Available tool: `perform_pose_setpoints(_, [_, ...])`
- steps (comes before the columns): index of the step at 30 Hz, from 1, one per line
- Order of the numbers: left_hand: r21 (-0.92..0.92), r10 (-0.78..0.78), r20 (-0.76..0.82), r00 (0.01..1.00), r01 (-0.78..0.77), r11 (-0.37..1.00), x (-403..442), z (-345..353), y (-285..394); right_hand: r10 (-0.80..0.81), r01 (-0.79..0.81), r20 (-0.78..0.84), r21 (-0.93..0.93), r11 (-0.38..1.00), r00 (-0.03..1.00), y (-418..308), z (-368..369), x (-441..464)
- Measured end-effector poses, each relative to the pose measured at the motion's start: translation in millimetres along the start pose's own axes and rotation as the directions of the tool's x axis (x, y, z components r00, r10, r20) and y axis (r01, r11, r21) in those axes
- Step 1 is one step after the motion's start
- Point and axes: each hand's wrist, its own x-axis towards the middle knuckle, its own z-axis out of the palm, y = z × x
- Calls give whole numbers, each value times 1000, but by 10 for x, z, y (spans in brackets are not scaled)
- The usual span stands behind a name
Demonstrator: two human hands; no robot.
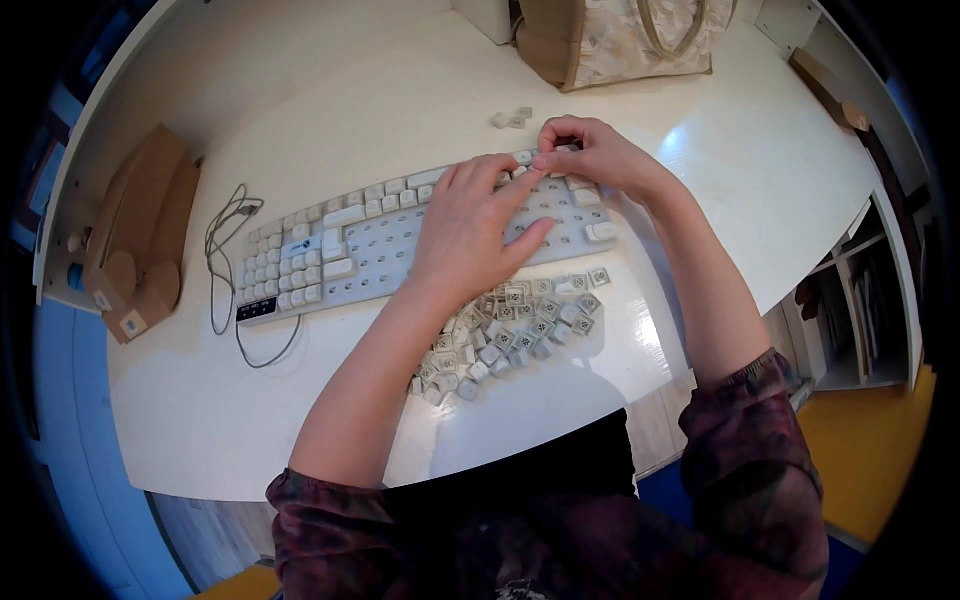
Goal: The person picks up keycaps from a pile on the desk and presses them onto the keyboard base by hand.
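A whitish keyboard lies on the desk, its number block at the left. Many keys on its middle and right part are stripped to bare switches. Across the keyboard rests my left hand, thumb and fingers apart, index finger pointing to the far row. My right hand is closed in a pinch over the far right row, close to my left fingertips; whatever is between its fingers is hidden. Loose keycaps, several upside down, lie in a pile on the near side. A few more keycaps sit beyond the far edge.
A thin cable loops at the keyboard's left. Further left stands a brown cardboard piece. At the back of the white desk is a beige patterned bag. Open shelves stand on the right.
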Motion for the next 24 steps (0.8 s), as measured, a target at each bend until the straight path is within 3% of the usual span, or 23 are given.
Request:
perform_pose_setpoints(12, [85, 43, 7, 999, -43, 995, 13, 12, 11, 40, -48, -79, -105, 993, 996, -11, 69, 5])
perform_pose_setpoints(24, [73, 34, -3, 999, -34, 997, 7, 8, 4, 22, -23, -38, -13, 1000, 999, -64, 78, -45])
